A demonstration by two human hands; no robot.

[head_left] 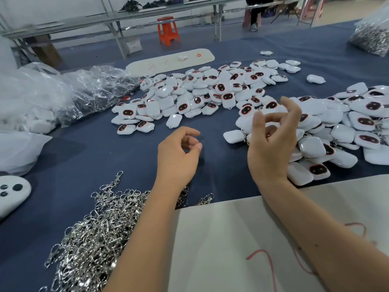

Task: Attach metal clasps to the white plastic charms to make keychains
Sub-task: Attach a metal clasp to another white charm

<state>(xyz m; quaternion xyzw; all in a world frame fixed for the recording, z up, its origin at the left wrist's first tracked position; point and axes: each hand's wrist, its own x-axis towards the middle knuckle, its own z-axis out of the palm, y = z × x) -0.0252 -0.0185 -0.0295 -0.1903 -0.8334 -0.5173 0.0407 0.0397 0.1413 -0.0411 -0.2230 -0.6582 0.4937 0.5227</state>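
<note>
Across the far middle of the bench [134, 157], white plastic charms [202, 91] lie in a loose heap, many showing a dark face panel ringed in red. A second heap of charms [345, 131] spreads along the right side, some with metal rings showing among them. Near the front left edge lies a tangled pile of silver metal clasps [92, 234]. The left hand [179, 157] hovers over bare blue cloth between the heaps, fingers curled with thumb close to forefinger, nothing visible in its grip. The right hand [271, 144] is raised in front of the right heap, fingers loosely bent and spread; whether it pinches anything cannot be told, as it is blurred. Crumpled clear plastic bags [69, 95] sit at the left. A pale cloth [231, 239] covers the near right corner, and an orange stool [168, 30] stands beyond the bench.
</note>
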